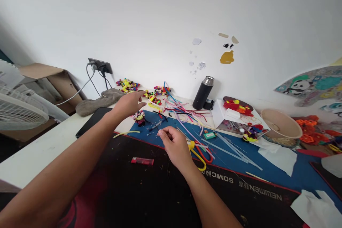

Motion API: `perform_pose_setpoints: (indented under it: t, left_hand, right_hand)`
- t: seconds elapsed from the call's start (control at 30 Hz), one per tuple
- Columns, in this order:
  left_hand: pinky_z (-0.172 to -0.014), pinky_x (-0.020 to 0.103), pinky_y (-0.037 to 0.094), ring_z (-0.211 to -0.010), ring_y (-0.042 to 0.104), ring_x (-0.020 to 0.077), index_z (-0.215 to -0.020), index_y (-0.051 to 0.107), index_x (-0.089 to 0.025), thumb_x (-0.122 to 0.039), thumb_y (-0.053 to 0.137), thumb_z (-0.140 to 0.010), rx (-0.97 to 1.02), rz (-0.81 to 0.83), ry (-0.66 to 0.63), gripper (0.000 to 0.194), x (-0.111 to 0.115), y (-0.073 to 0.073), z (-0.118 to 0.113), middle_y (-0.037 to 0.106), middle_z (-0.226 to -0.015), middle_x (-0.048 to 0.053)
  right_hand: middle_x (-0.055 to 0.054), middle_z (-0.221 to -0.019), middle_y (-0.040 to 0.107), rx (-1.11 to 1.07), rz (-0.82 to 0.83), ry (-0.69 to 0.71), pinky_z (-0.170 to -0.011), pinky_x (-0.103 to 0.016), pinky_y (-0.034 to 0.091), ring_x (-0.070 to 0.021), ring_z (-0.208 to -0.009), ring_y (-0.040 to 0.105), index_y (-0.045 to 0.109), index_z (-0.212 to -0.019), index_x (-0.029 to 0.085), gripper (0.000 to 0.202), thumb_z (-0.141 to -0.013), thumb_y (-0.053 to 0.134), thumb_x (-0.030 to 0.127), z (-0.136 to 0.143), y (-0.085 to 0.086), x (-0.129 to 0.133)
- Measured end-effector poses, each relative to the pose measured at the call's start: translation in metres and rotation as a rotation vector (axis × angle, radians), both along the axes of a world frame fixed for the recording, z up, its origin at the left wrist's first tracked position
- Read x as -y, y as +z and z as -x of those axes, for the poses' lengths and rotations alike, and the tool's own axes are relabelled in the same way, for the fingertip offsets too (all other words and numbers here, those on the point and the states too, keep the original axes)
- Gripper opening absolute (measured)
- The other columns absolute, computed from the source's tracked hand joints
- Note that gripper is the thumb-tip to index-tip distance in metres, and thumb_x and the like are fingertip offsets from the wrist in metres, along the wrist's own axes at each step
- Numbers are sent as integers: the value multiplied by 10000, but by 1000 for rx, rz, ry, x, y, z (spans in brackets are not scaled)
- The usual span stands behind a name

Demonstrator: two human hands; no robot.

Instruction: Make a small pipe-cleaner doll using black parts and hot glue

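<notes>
My left hand [129, 104] reaches over the back of the table, fingers apart and holding nothing. Just beyond it lie small colourful pipe-cleaner figures [154, 99]. Below its fingertips stands a pink, white and purple pipe-cleaner figure [139, 118]. My right hand [175, 143] is pinched, thumb against fingers, on a thin dark strand [158, 128] that seems to run toward this figure; its far end is hard to make out. Beside the right hand is a yellow glue gun [190, 144], partly hidden. Loose pipe cleaners [184, 110] lie in a heap behind.
A red lighter [142, 161] lies on the black mat [128, 192]. Clear sticks [237, 151] and a green-and-white box [209, 135] lie to the right. A black thermos [203, 92] stands near the wall, with a beige bowl [281, 124] farther right. A fan [21, 105] is at left.
</notes>
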State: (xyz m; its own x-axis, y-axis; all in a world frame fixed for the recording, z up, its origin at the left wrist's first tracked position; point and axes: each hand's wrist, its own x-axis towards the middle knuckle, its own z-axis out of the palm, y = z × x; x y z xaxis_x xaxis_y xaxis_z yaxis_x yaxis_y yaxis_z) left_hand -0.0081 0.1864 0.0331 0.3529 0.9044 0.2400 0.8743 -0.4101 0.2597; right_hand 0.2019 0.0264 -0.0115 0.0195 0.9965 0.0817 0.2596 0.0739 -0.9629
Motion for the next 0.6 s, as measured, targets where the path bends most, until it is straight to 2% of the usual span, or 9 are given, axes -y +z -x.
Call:
perform_pose_setpoints:
  t: [0.07,0.13,0.2,0.27,0.37,0.47,0.6]
  left_hand:
    - [-693,306,385,-873,672,276,-1276,720,-201,-412,627,-917,48,-18,17,426,4,0,14,777,-1050,106]
    - [-661,305,367,-788,648,254,-1037,773,-221,-424,636,-920,65,-6,39,272,15,-4,33,765,-955,84]
    - [-619,299,333,-698,612,230,-921,768,-227,-401,637,-921,39,63,51,217,31,-13,51,739,-834,59]
    - [-609,286,327,-679,603,222,-899,768,-223,-406,670,-902,20,151,37,208,46,-25,63,728,-791,44]
    - [-617,287,344,-672,603,216,-850,761,-218,-352,705,-855,31,227,-10,146,60,-44,69,735,-791,42]
    - [-645,303,365,-703,607,226,-786,731,-235,-279,646,-859,46,224,-63,121,67,-60,68,713,-771,34]
    - [-695,340,412,-772,636,267,-780,710,-239,-288,596,-865,71,227,-65,151,71,-69,68,728,-824,71]
  right_hand:
    - [23,-634,576,-10,4,-8,-527,-269,380,-152,-544,495,690,-866,213,316,-968,601,499,0,1,1]
    - [26,-631,568,-25,10,-11,-525,-269,378,-151,-539,489,694,-876,214,321,-970,601,506,1,1,2]
    - [29,-627,555,-26,15,5,-525,-267,371,-150,-538,484,694,-878,219,317,-975,600,506,2,1,3]
    - [29,-628,547,-12,14,29,-528,-266,359,-152,-547,481,690,-868,225,307,-978,602,497,3,1,4]
    - [30,-628,538,9,14,39,-534,-268,347,-153,-554,469,686,-863,226,295,-978,605,486,4,-1,5]
    - [31,-628,531,12,23,22,-531,-270,343,-149,-541,452,684,-872,222,307,-978,600,498,4,-3,3]
    - [23,-648,559,20,28,32,-525,-269,344,-150,-543,461,680,-877,223,311,-983,598,504,5,-5,3]
